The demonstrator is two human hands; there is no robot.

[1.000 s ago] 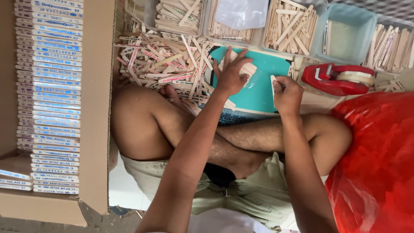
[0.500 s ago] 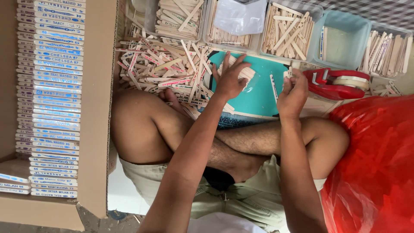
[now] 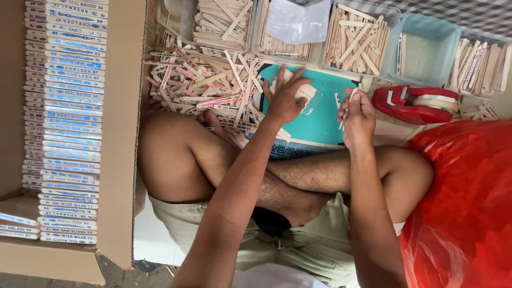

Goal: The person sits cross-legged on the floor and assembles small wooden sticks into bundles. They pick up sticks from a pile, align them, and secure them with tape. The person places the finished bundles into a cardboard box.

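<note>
Head view: the left hand (image 3: 285, 98) lies spread flat on a small stack of pale wooden sticks (image 3: 305, 89) atop the teal plastic board (image 3: 320, 114); the right hand (image 3: 358, 114), just beside, pinches one thin wooden stick (image 3: 346, 109), long axis pointing away from the body.

A brown cardboard box (image 3: 122, 133) stands at the left, packed with rows of blue-and-white strips (image 3: 64, 117). Clear plastic tubs (image 3: 325, 32) line the top edge. A red plastic sack (image 3: 464, 208) fills the right side under even light.

Left hand (image 3: 285, 98) presses teal board (image 3: 320, 114); right hand (image 3: 358, 118) pinches stick (image 3: 348, 106).
</note>
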